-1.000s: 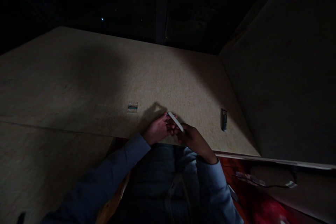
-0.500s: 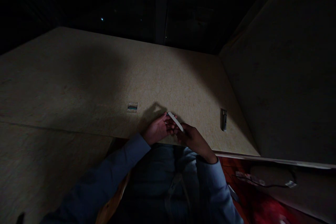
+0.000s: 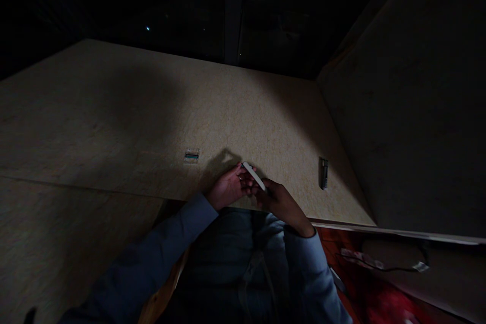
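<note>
Just above the table's near edge, my right hand [image 3: 279, 202] is closed around the lower end of a slim white handle [image 3: 254, 176], which looks like a razor's. The handle slants up and to the left. My left hand [image 3: 230, 187] is palm up, its fingers curled and pinching at the handle's upper end. A small bluish part shows between those fingertips, mostly hidden by them. To the left of my hands lies a small clear plastic case [image 3: 192, 155] with a dark and teal strip inside.
A small grey and black object [image 3: 324, 173], too dark to name, lies on the pale table [image 3: 246, 106] at the right. A dark panel [image 3: 413, 111] borders the table's right side. Below it are a cable [image 3: 398, 268] and red cloth [image 3: 387, 298].
Almost nothing differs. Both hands keep their hold at the white handle in the same place, and the case and the grey object have not moved.
</note>
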The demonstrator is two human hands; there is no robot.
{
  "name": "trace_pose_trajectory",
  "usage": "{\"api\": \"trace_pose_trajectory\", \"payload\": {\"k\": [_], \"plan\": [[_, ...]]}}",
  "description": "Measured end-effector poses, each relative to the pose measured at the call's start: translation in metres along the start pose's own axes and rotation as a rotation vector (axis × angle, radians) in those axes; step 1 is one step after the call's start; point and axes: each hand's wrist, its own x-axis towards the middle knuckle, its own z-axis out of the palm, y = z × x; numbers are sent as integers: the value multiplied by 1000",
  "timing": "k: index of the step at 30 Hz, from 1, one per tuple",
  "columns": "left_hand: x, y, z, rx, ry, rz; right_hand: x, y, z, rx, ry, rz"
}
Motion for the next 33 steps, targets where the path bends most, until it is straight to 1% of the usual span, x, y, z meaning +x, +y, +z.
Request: {"api": "trace_pose_trajectory", "payload": {"k": [7,13,20,26,30,33], "plan": [[1,-1,-4,-3,-35,-9,0,0,0,15,2,15],[0,0,-2,-3,-18,-5,0,0,0,-1,1,2],[1,0,-2,-2,-29,-3,-1,0,0,-6,1,-3],[0,-1,-2,-1,-3,-3,-1,0,0,2,-1,-1],[0,-1,-2,-6,-23,-3,-1,2,0,9,-7,1],[0,0,-2,-10,-16,-7,0,1,0,3,-4,6]]}}
